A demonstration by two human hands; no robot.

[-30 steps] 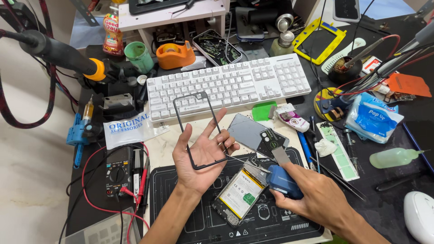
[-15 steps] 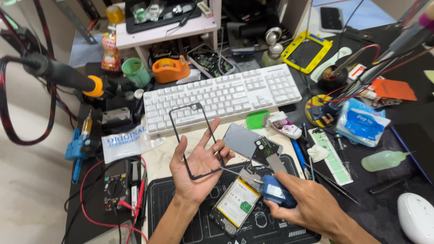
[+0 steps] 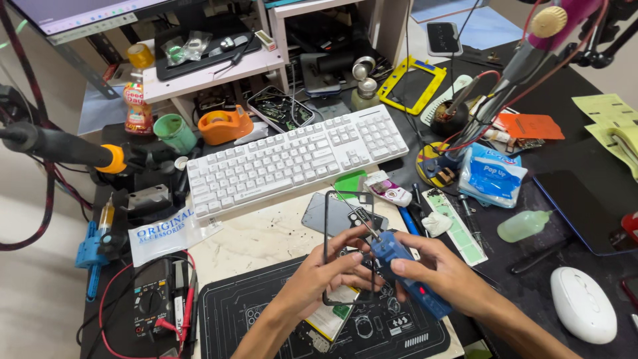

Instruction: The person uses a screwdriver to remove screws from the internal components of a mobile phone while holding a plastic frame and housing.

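Item 1, your left hand [image 3: 319,282]: fingers curled closed around the lower part of a thin black phone frame [image 3: 350,247], which you held upright above the dark work mat [image 3: 266,312]. The frame stood as an empty rectangle, its upper edge near the white keyboard [image 3: 292,159].

Item 2, your right hand [image 3: 442,276]: closed in a grip around a blue tool [image 3: 405,272] with a fine needle tip. The tip pointed up and to the left, crossing the frame's opening near its right side. Whether the tip touched the frame could not be told.

Item 3, beneath the hands: an opened phone [image 3: 332,316] lay on the mat, partly hidden by your left hand. A grey phone back [image 3: 335,216] lay on the pale sheet just behind the frame.

Item 4, left part of the table: a black multimeter [image 3: 151,299] with red leads, a blue clamp [image 3: 90,252] and a handle with an orange collar [image 3: 63,147].

Item 5, behind the keyboard: an orange tape dispenser [image 3: 226,125] and a green cup [image 3: 174,131].

Item 6, right part of the table: a blue-and-white tissue pack [image 3: 492,176], a pale green squeeze bottle [image 3: 522,226] lying on its side, and a white mouse [image 3: 583,304], all well apart from your hands.
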